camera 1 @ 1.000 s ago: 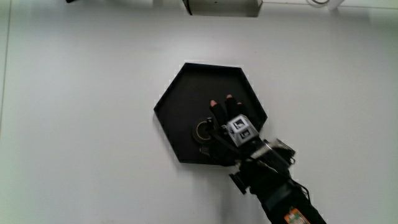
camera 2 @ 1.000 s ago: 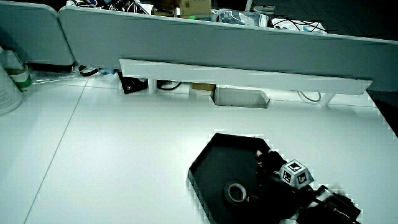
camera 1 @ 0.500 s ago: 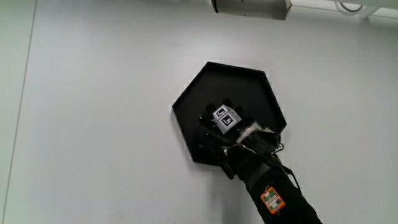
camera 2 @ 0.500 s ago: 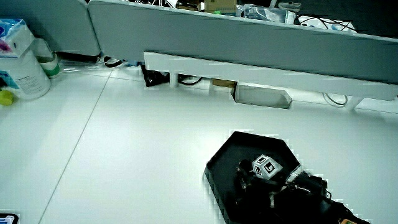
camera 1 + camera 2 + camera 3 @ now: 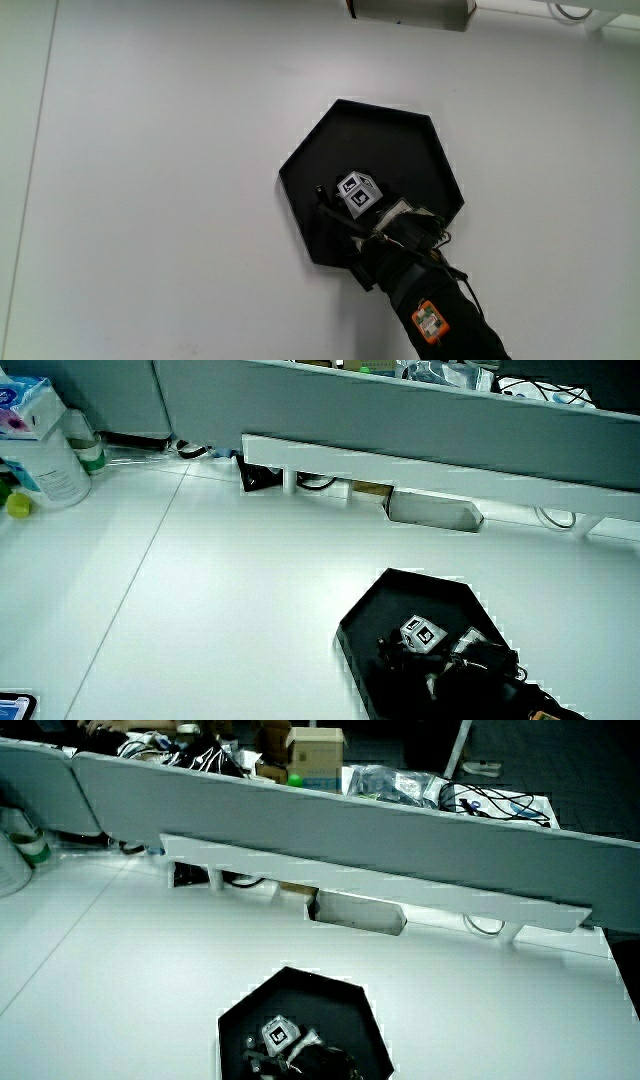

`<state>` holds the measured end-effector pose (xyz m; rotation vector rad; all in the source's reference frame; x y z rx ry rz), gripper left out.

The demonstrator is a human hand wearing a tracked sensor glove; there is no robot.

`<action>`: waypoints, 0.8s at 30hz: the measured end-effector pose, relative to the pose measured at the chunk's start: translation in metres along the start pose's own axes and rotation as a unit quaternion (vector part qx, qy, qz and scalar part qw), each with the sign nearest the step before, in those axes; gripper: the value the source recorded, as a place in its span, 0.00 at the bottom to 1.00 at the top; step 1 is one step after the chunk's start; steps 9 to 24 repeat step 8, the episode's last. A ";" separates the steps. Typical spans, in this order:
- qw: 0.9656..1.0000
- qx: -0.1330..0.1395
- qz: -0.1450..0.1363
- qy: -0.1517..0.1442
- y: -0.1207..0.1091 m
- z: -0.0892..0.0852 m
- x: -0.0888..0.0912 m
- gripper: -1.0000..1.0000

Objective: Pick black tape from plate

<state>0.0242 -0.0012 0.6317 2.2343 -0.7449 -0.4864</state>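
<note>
One black hexagonal plate (image 5: 400, 140) is sitting on the white table (image 5: 160, 200), and everything else is being placed relative to it. The hand (image 5: 352, 205) in its black glove is resting low inside the plate, over the part of the plate floor nearest the person, w/ the small patterned cube (image 5: 360, 192) on its back facing up. The forearm (image 5: 430, 310) is crossing the plate's near rim and running back toward the person; an orange-and-green tag (image 5: 429, 320) is showing on the sleeve. In both side views the hand (image 5: 420, 645) (image 5: 285, 1055) is lying down in the plate (image 5: 400, 595) (image 5: 300, 995), cube uppermost. The black tape isn't showing anywhere in these views: the spot under the hand is covered, black on black, so can't tell whether the tape is there, nor whether it's gripped. Fingers are pointing down into the plate floor and can't tell if they're apart, together or clamped on anything. Farther from the person than the plate, a pale box-like fixture (image 5: 435, 510) is sitting under a white rail (image 5: 420, 472) at the foot of the grey partition (image 5: 330, 820). Well apart from the plate, near the partition, a white container (image 5: 40, 445) is standing upright on the table.
</note>
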 end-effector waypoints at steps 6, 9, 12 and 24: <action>0.996 0.084 0.011 0.022 -0.031 0.032 0.006 1.00; 0.993 0.113 -0.001 0.031 -0.044 0.037 0.012 1.00; 0.993 0.113 -0.001 0.031 -0.044 0.037 0.012 1.00; 0.993 0.113 -0.001 0.031 -0.044 0.037 0.012 1.00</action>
